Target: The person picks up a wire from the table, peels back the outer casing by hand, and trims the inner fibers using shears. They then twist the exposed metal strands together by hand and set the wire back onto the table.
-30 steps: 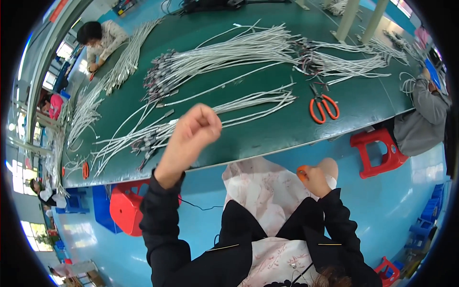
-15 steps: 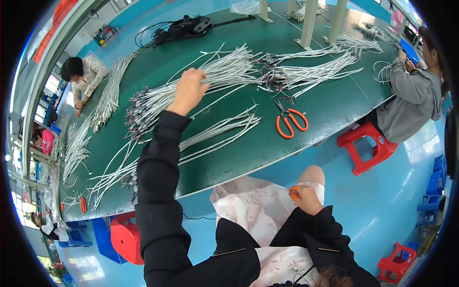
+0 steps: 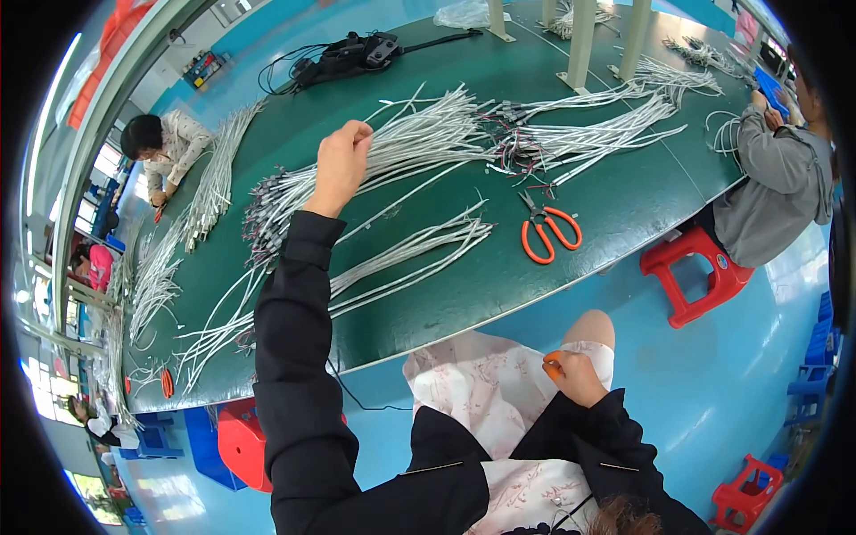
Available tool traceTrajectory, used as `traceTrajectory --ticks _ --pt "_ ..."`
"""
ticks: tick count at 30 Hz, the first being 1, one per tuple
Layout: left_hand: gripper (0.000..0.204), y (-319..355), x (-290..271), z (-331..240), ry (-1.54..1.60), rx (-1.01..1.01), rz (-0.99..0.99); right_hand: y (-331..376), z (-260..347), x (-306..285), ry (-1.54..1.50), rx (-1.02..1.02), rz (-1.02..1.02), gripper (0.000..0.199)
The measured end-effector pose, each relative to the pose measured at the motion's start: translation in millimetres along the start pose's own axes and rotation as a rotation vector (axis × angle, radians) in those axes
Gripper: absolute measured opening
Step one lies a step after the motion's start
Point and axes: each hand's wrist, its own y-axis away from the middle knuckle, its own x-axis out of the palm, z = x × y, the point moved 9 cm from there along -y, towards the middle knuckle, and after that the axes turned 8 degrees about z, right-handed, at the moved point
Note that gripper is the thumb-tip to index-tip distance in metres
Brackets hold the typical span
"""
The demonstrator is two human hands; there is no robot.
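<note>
My left hand (image 3: 342,162) hovers over or rests on a large bundle of white cables (image 3: 419,134) lying across the green table. Its fingers are curled together, and whether a cable is between them is hidden. Grey connectors (image 3: 267,209) crowd the left end of that bundle. Low by my lap, my right hand (image 3: 580,382) is closed round a small orange object (image 3: 554,365), mostly covered by the fingers. Orange-handled cutters (image 3: 548,234) lie on the table, blades pointing away. A smaller group of white cables (image 3: 415,251) lies nearer to me.
More cable bundles lie at the right (image 3: 615,129) and along the left side (image 3: 209,183). Metal posts (image 3: 581,49) rise from the table (image 3: 428,308). A black strapped device (image 3: 352,58) lies at the far edge. Co-workers sit left and right. Red stools (image 3: 695,276) stand on the floor.
My left hand has shifted slightly left, and its spread fingers have drawn together. My right hand stays low with the orange object. The whole view has shifted a little.
</note>
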Motion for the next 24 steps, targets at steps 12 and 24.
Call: traceTrajectory --ticks 12,24 --pt "0.010 70.4 -212.3 -166.4 -1.080 0.343 -0.510 -13.2 79.7 -25.2 -0.159 -0.115 0.016 0.016" --pt "0.010 265.2 -103.9 -216.2 0.065 -0.350 0.090 8.4 198.2 -65.2 -1.003 -0.452 0.119 0.049"
